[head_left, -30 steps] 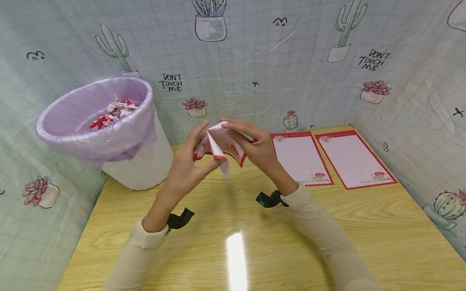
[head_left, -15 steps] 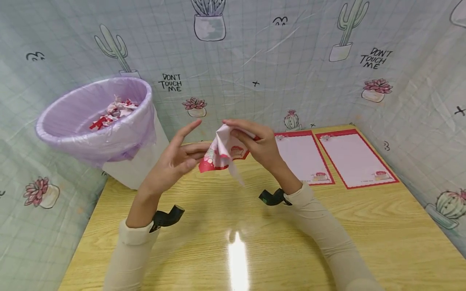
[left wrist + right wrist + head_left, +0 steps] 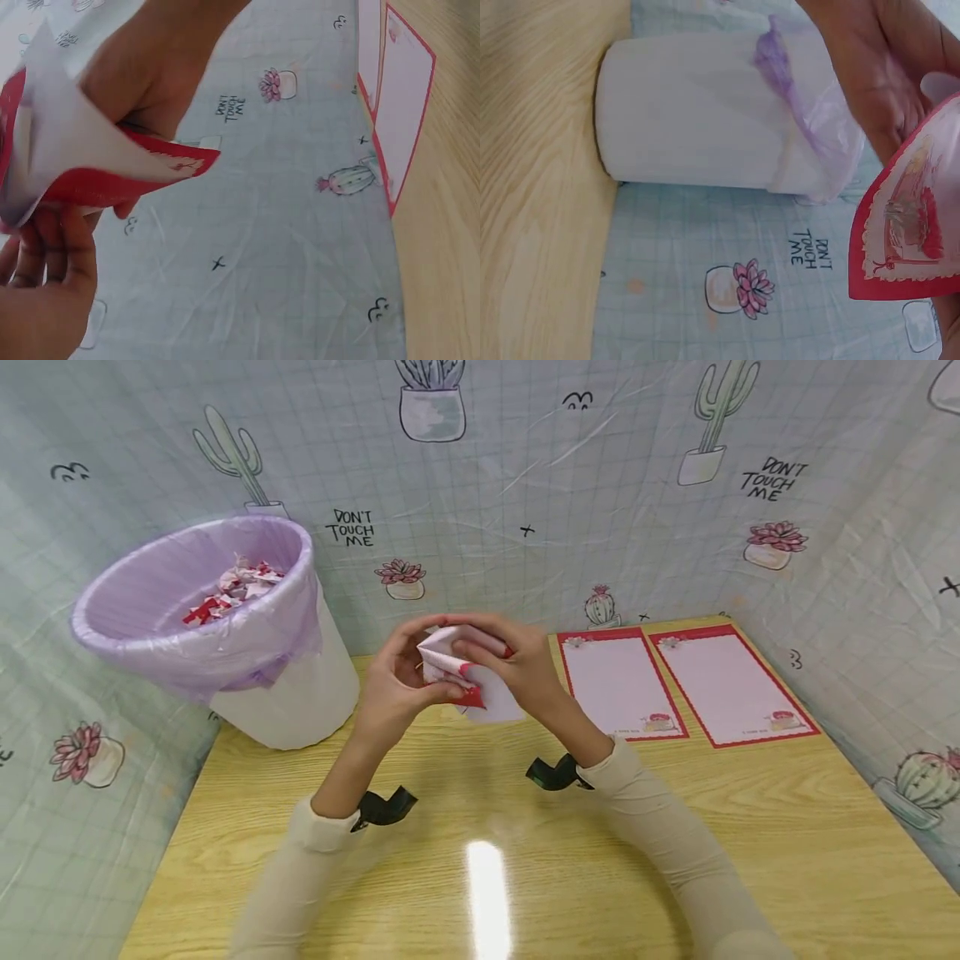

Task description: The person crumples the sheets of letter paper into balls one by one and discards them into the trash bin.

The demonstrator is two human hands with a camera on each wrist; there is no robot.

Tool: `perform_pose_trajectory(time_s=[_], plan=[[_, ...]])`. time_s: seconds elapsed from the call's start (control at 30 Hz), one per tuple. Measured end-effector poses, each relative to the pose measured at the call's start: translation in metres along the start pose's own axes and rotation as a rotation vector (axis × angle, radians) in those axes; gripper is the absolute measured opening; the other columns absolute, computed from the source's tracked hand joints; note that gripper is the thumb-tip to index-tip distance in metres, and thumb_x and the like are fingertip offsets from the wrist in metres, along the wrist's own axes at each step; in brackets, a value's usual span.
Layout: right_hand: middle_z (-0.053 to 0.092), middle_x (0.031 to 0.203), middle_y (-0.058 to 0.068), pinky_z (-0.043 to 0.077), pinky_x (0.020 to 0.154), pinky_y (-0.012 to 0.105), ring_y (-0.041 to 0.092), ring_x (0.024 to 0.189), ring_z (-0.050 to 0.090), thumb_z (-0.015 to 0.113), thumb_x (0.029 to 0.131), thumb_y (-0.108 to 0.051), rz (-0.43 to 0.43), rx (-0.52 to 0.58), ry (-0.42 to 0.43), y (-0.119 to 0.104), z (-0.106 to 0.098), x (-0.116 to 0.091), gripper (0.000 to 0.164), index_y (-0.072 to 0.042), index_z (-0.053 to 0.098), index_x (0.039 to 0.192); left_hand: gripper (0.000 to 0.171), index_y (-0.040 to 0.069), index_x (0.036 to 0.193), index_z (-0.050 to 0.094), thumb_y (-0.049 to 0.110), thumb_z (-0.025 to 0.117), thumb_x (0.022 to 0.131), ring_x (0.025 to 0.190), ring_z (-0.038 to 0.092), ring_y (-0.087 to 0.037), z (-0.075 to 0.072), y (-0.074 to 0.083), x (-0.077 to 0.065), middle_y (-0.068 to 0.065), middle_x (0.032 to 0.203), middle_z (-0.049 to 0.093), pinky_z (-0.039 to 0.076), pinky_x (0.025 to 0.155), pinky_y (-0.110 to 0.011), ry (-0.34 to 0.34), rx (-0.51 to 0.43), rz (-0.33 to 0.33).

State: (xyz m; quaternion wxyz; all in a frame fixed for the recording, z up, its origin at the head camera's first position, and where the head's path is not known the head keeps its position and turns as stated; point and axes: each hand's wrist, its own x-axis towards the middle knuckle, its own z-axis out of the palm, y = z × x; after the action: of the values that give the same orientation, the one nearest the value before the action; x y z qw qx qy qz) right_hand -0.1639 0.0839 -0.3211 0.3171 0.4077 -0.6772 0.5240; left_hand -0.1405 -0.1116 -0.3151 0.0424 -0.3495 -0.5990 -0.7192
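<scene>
Remotely, I log the left hand (image 3: 392, 683) and right hand (image 3: 530, 667) gripping folded paper (image 3: 497, 695) right of the bin (image 3: 283, 714). Only the head view shows scraps (image 3: 238, 587) inside it; the backdrop (image 3: 465, 497) behind reads "DON'T TOUCH ME".

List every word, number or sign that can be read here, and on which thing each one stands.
"DON'T TOUCH ME": twice on the patterned cloth in the head view.
"x": small crosses on the same cloth.
Bottom print on the left sheet and the right sheet: too small to read.
Held paper: no readable text shows.
</scene>
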Motion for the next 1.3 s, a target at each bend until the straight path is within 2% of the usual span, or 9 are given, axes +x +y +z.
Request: perform_pose_trajectory(time_s=[0.13,0.27,0.4,0.5,0.57,0.77,0.97,1.17,1.3], plan=[[0.072,0.114,0.019,0.057,0.074,0.028,0.025,0.093,0.072,0.076,0.086,0.008,0.064,-0.075,-0.017,-0.005,0.001,-0.002,0.039,0.005,0.065,0.123,0.052,-0.001,0.135,0.055,0.002,0.078,0.088,0.096,0.063,-0.025,0.004,-0.008,0.003,-0.011,0.121,0.061,0.061,0.074,-0.03,0.125,0.146,0.043],[0.067,0.123,0.02,0.057,0.074,0.029,0.027,0.094,0.068,0.066,0.097,0.002,0.34,0.086,-0.104,-0.01,-0.006,-0.001,0.035,0.004,0.062,0.131,0.042,-0.003,0.131,0.056,-0.004,0.071,0.092,0.088,0.066,-0.026,0.001,-0.009,0.009,-0.011,0.117,0.062,0.061,0.067,-0.031,0.195,0.21,0.06],[0.05,0.142,0.017,0.06,0.081,0.033,0.027,0.11,0.061,0.043,0.107,-0.007,0.606,0.664,-0.122,-0.011,-0.014,0.001,0.04,0.0,0.049,0.146,0.042,-0.006,0.131,0.054,-0.006,0.071,0.092,0.089,0.067,-0.026,-0.003,-0.007,0.015,-0.012,0.117,0.061,0.062,0.069,-0.032,0.232,0.168,0.081],[0.042,0.149,0.014,0.06,0.087,0.039,0.029,0.125,0.055,0.029,0.102,0.001,0.618,1.066,-0.151,-0.007,-0.017,-0.003,0.051,-0.001,0.04,0.152,0.038,-0.003,0.128,0.055,-0.006,0.069,0.093,0.093,0.065,-0.025,-0.007,-0.006,0.015,-0.011,0.117,0.059,0.062,0.071,-0.032,0.267,0.091,0.066],[0.04,0.151,0.012,0.06,0.086,0.041,0.03,0.129,0.053,0.027,0.1,0.007,0.575,1.179,-0.198,-0.005,-0.017,-0.007,0.055,-0.004,0.037,0.153,0.036,0.003,0.127,0.056,-0.008,0.066,0.094,0.096,0.065,-0.024,-0.009,-0.006,0.015,-0.011,0.117,0.059,0.062,0.072,-0.032,0.282,-0.007,0.038],[0.042,0.15,0.011,0.059,0.09,0.042,0.028,0.132,0.052,0.066,0.094,0.008,0.434,0.755,-0.221,-0.001,-0.009,-0.009,0.067,0.002,0.034,0.153,0.032,0.013,0.122,0.052,0.0,0.066,0.097,0.099,0.067,-0.022,-0.007,-0.014,0.015,-0.01,0.115,0.062,0.062,0.077,-0.031,0.304,-0.322,-0.165],[0.047,0.144,0.022,0.058,0.09,0.047,0.031,0.122,0.056,0.068,0.086,0.02,0.394,0.406,-0.107,-0.007,0.0,-0.006,0.067,0.008,0.04,0.145,0.026,0.015,0.115,0.049,0.009,0.066,0.097,0.078,0.067,-0.019,0.009,-0.023,0.014,-0.011,0.109,0.063,0.06,0.062,-0.029,0.309,-0.34,-0.293],[0.057,0.127,0.018,0.061,0.084,0.04,0.025,0.108,0.063,0.072,0.091,0.006,0.404,0.213,0.036,-0.014,0.008,-0.009,0.051,0.004,0.045,0.134,0.028,0.012,0.108,0.049,-0.008,0.063,0.095,0.062,0.067,-0.016,0.024,-0.028,0.013,-0.012,0.106,0.065,0.057,0.049,-0.029,0.35,-0.119,-0.14],[0.061,0.121,0.016,0.06,0.086,0.034,0.024,0.109,0.065,0.07,0.095,-0.001,0.421,0.148,0.131,-0.017,0.005,-0.005,0.04,0.003,0.05,0.13,0.028,0.009,0.11,0.052,-0.012,0.059,0.095,0.076,0.069,-0.016,0.029,-0.032,0.008,-0.01,0.104,0.066,0.059,0.054,-0.031,0.272,-0.047,0.009]])
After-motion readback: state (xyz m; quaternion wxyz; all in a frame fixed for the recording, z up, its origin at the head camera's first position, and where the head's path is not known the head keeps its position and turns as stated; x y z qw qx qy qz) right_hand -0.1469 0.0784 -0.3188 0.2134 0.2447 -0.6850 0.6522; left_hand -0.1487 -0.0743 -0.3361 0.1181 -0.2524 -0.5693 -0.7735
